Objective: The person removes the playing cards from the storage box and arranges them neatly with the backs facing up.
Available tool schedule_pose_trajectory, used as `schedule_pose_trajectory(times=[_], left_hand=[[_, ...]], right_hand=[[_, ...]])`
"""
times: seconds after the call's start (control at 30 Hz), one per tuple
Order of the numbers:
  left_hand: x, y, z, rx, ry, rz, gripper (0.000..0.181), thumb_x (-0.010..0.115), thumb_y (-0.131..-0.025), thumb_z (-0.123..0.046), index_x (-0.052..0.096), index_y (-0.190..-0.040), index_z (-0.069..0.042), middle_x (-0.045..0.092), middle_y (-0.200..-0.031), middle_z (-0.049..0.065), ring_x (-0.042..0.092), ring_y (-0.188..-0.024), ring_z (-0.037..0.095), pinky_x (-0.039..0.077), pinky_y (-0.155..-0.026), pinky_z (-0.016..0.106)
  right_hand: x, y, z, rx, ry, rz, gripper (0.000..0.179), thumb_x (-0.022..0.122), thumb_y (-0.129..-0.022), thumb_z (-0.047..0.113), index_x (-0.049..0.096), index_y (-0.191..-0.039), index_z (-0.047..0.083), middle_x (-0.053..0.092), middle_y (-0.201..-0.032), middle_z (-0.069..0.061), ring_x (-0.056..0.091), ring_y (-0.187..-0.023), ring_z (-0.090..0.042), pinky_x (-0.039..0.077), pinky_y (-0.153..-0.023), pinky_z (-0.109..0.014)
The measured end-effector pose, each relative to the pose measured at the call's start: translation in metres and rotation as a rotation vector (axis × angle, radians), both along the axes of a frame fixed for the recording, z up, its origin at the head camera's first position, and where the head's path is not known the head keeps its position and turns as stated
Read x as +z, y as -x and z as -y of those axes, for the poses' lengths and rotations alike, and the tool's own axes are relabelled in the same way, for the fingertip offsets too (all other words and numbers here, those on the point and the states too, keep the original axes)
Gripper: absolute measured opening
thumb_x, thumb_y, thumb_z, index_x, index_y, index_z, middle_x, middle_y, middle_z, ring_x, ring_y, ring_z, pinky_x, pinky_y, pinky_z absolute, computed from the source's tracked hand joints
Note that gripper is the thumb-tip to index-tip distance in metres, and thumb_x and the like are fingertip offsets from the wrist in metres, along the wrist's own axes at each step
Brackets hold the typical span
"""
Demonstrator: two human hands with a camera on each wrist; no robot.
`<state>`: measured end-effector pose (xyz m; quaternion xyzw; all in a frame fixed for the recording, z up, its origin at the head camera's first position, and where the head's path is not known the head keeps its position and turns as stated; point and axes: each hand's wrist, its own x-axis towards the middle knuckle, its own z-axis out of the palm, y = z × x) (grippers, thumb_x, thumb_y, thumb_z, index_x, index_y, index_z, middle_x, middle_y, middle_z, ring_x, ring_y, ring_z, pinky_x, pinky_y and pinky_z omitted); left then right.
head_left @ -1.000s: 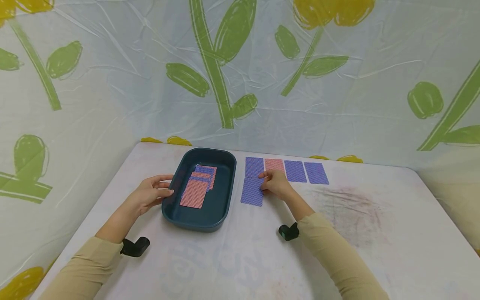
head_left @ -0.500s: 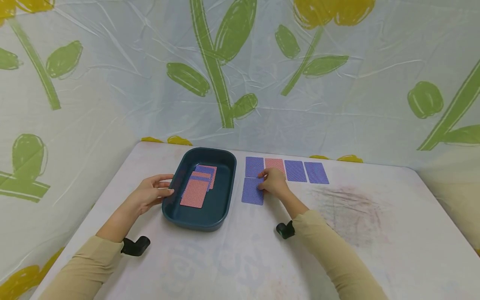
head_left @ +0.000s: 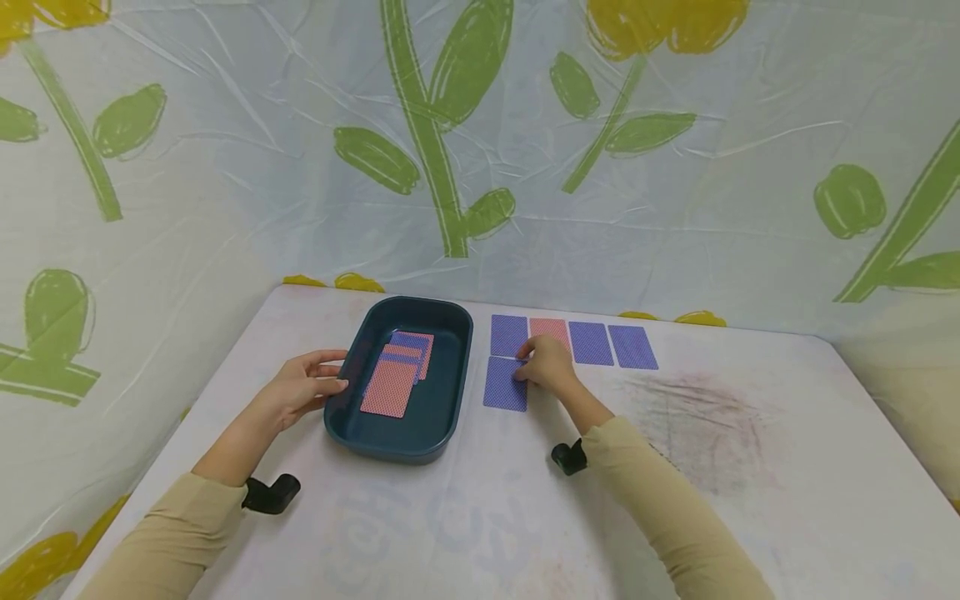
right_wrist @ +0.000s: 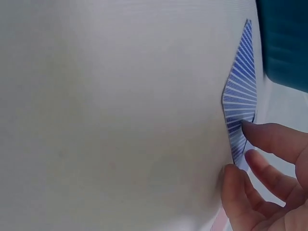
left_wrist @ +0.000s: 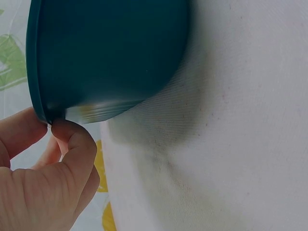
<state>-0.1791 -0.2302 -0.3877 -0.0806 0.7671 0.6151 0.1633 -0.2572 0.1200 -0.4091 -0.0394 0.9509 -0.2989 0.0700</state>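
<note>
My left hand [head_left: 300,386] pinches the left rim of a dark teal tray [head_left: 431,429]; in the left wrist view thumb and fingers meet at the tray's lip [left_wrist: 110,48]. Inside lie several overlapping red-backed and blue-backed playing cards [head_left: 387,387]. Right of the tray, my right hand [head_left: 550,364] holds the right edge of a blue-backed playing card [head_left: 501,387] lying on the table. The right wrist view has the thumb on the face of this card [right_wrist: 238,94] and other fingers at its edge. Its top edge sits close below another blue-backed card [head_left: 508,333].
Along the table's back edge runs a row: that upper blue card, a red-backed card [head_left: 551,327] partly behind my right hand, and two more blue-backed cards [head_left: 588,343]. A dark smudge [head_left: 705,425] marks the white tabletop [head_left: 450,533] at right. A flower-printed sheet [head_left: 675,217] hangs behind.
The lower blue card has shifted slightly right and squared up under the one above it, with my right hand and forearm shifting a little. My left hand and the tray stay put.
</note>
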Motion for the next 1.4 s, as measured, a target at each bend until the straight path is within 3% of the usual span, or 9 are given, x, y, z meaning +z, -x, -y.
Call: schedule_pose_trajectory(times=[0.17,0.4,0.53,0.9,1.23,1.4], left_hand=[[0.000,-0.001,0.000,-0.005,-0.006,0.000,0.059,0.057,-0.090,-0.001,0.030,-0.143,0.000,0.040,-0.128,0.023,0.054,-0.092,0.015,0.048,-0.085,0.031],[0.001,-0.001,0.001,-0.008,-0.007,-0.001,0.059,0.056,-0.090,-0.001,0.029,-0.143,0.001,0.039,-0.129,0.024,0.055,-0.092,0.014,0.049,-0.081,0.027],[0.001,-0.001,0.001,-0.011,-0.006,-0.003,0.059,0.057,-0.090,-0.001,0.029,-0.143,0.001,0.039,-0.129,0.024,0.055,-0.092,0.014,0.049,-0.081,0.027],[0.001,0.000,0.001,-0.011,-0.017,0.001,0.060,0.057,-0.090,-0.001,0.029,-0.143,0.001,0.040,-0.129,0.023,0.055,-0.093,0.014,0.049,-0.082,0.028],[0.002,-0.001,0.001,-0.006,0.000,0.003,0.060,0.057,-0.090,-0.001,0.030,-0.143,0.000,0.040,-0.128,0.022,0.054,-0.093,0.016,0.048,-0.084,0.031],[0.003,-0.001,0.000,-0.008,-0.006,0.007,0.060,0.057,-0.090,-0.001,0.030,-0.143,0.000,0.039,-0.130,0.023,0.054,-0.094,0.016,0.048,-0.084,0.030]], right_hand=[[0.002,0.004,0.000,-0.025,0.071,0.079,0.024,0.076,-0.073,0.008,0.066,-0.093,0.000,0.060,-0.076,-0.008,0.052,-0.053,-0.013,0.044,-0.051,-0.024],[0.020,0.011,0.008,-0.076,0.359,0.266,0.031,0.071,-0.080,0.004,0.060,-0.108,-0.003,0.056,-0.094,-0.012,0.055,-0.072,-0.018,0.053,-0.072,-0.032],[0.031,0.014,0.015,-0.080,0.475,0.332,0.035,0.070,-0.080,0.003,0.058,-0.113,-0.004,0.056,-0.095,-0.012,0.058,-0.075,-0.020,0.053,-0.075,-0.033],[0.053,0.015,0.051,-0.043,0.618,0.412,0.039,0.070,-0.080,0.001,0.059,-0.117,0.000,0.057,-0.096,-0.011,0.057,-0.080,-0.022,0.052,-0.074,-0.031],[0.057,0.014,0.087,0.041,0.673,0.419,0.044,0.068,-0.081,-0.001,0.056,-0.123,-0.003,0.058,-0.096,-0.011,0.057,-0.077,-0.021,0.053,-0.073,-0.032],[0.057,0.010,0.102,0.062,0.711,0.434,0.043,0.067,-0.081,-0.003,0.056,-0.122,-0.004,0.059,-0.093,-0.010,0.059,-0.095,-0.034,0.053,-0.073,-0.033]])
